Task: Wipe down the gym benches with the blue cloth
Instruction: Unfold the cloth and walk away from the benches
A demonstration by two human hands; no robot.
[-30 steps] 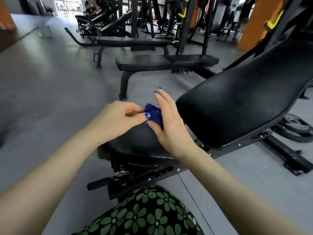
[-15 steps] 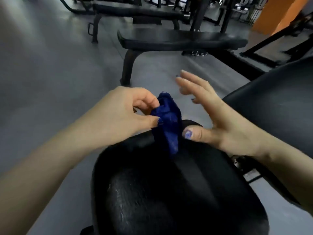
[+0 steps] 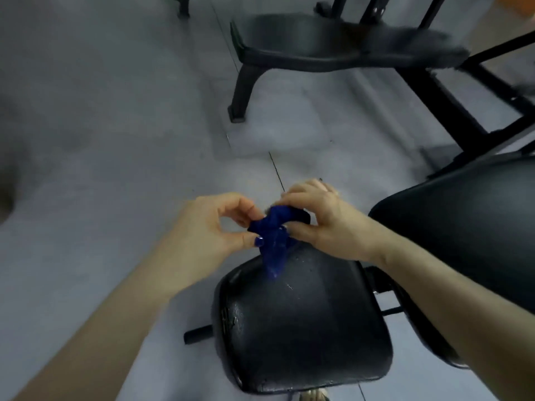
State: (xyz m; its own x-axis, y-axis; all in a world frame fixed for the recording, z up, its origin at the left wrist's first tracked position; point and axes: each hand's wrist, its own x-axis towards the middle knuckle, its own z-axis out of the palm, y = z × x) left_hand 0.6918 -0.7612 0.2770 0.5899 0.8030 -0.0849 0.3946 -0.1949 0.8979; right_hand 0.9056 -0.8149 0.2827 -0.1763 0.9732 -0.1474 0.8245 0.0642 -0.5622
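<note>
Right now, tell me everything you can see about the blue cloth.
The cloth is deep blue, thin and soft-looking, bunched into a crumpled wad rather than spread flat. It is held in the air just above the far edge of the black seat pad. The left hand pinches its left side and the right hand grips its top right. A loose tail hangs down toward the pad; whether it touches is unclear.

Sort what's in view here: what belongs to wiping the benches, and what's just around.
Part of the job:
- blue cloth, pinched by the left hand and the right hand
- seat pad beneath the cloth
- back pad to the right
- flat bench farther off

Just around:
- grey floor
- black frame bars
- adjustment handle
</note>
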